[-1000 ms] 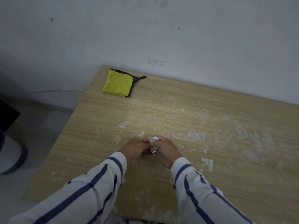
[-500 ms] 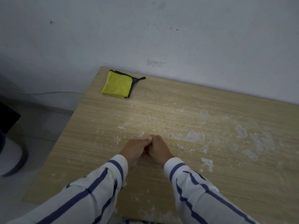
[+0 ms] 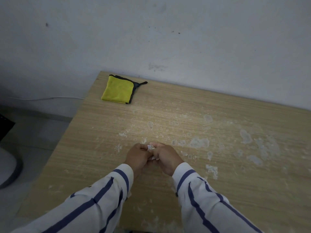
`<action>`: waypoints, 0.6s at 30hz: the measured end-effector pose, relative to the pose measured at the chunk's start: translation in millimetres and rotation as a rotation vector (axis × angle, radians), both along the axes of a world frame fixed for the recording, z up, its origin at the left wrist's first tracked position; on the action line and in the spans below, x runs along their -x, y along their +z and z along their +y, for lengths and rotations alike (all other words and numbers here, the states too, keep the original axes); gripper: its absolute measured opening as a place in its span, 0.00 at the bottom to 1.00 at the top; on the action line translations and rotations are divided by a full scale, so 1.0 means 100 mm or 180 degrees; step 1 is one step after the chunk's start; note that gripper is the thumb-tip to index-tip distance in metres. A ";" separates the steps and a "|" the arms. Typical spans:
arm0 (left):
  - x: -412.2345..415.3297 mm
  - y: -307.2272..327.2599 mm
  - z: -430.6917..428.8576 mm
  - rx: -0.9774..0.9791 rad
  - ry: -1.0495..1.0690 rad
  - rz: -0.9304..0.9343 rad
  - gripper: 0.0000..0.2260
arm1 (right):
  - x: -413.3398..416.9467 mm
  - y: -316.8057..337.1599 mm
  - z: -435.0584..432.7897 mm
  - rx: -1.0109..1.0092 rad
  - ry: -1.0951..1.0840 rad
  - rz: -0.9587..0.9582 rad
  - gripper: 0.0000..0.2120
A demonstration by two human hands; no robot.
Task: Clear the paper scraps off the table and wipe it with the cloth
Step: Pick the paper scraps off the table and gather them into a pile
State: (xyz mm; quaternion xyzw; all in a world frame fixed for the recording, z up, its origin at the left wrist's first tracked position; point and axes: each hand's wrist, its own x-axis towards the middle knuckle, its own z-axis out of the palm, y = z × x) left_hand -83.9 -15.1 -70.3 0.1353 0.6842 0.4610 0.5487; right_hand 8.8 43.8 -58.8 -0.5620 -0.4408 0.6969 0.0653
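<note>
Head view: a white paper scrap (image 3: 150,147) is pinched between the closed left hand (image 3: 138,156) and right hand (image 3: 165,156) above the table (image 3: 218,190), well apart from the folded yellow cloth (image 3: 117,89).

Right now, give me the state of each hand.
Left hand: closed on the paper scrap.
Right hand: closed on the same paper scrap.

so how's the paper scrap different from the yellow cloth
The paper scrap is white, tiny and crumpled; the yellow cloth is far larger and neatly folded. The scrap is pinched between the left hand and right hand; the cloth lies untouched at the table's far corner.
</note>
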 end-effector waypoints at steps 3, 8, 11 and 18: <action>0.00 0.04 0.01 0.0064 -0.0106 0.0303 0.04 | 0.06 0.05 -0.02 -0.0628 0.0640 -0.0485 0.19; -0.02 0.07 0.03 0.0098 -0.0320 0.0464 0.08 | 0.06 0.24 -0.08 -0.1519 0.1403 -0.1146 0.21; -0.05 0.08 0.02 -0.0002 -0.0446 0.0503 0.09 | 0.01 0.26 -0.12 -0.1515 0.1257 -0.1004 0.25; -0.13 0.15 0.06 -0.0034 -0.0297 -0.0121 0.07 | -0.16 0.37 -0.16 -0.1665 0.1229 -0.1024 0.26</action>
